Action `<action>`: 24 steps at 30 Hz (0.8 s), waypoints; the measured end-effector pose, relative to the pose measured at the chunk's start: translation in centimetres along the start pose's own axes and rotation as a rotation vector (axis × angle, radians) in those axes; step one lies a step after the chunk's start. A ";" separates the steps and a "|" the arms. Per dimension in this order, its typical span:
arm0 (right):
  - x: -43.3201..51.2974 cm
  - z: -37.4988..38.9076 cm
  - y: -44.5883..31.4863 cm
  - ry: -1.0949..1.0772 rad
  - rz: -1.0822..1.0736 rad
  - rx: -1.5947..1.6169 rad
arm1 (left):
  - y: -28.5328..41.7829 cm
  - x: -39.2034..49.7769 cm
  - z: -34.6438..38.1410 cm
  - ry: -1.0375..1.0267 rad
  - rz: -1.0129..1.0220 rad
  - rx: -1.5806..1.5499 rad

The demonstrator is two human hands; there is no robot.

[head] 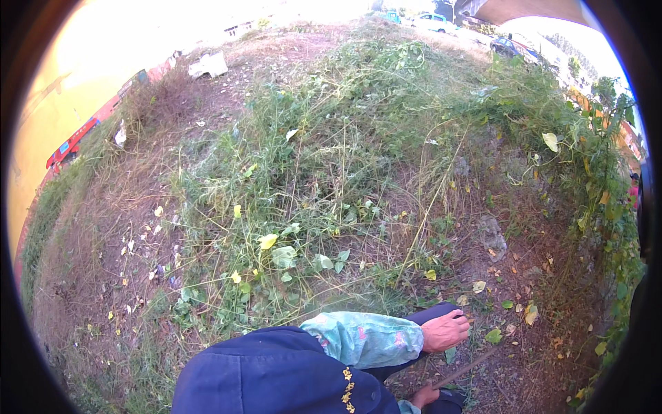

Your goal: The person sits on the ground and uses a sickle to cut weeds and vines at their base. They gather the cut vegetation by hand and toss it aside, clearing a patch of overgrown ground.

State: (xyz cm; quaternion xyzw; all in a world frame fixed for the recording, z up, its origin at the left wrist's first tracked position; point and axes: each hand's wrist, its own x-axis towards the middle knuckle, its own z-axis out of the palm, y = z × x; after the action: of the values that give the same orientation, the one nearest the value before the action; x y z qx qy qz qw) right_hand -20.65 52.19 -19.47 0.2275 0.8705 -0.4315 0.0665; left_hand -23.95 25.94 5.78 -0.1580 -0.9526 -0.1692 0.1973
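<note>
My left hand, in a pale green patterned sleeve, lies over a dark trousered knee. Its knuckles face up, its fingers bend over the far side of the knee, and the palm is hidden. Lower down, at the picture's bottom edge, my right hand is closed around a thin wooden stick or tool handle. That shaft slants up and to the right, over leaf-strewn soil; its far end is hard to make out. Navy cloth with yellow embroidery covers the lower middle, beside the sleeve.
Tangled weeds and long stems spread ahead. Leafy vines stand along the right. Clear plastic litter lies on the ground, and a whitish sheet farther off. A yellow wall borders the left; parked vehicles stand far back.
</note>
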 end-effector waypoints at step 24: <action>-0.8 0.2 3.4 -0.361 0.440 0.406 | -1.0 3.2 -1.0 -0.224 0.020 -0.027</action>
State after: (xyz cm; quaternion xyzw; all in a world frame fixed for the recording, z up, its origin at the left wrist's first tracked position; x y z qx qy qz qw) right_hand -18.44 53.56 -21.82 0.3383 0.6712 -0.6043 0.2644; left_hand -26.78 25.41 7.81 -0.1882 -0.9646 -0.1615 0.0892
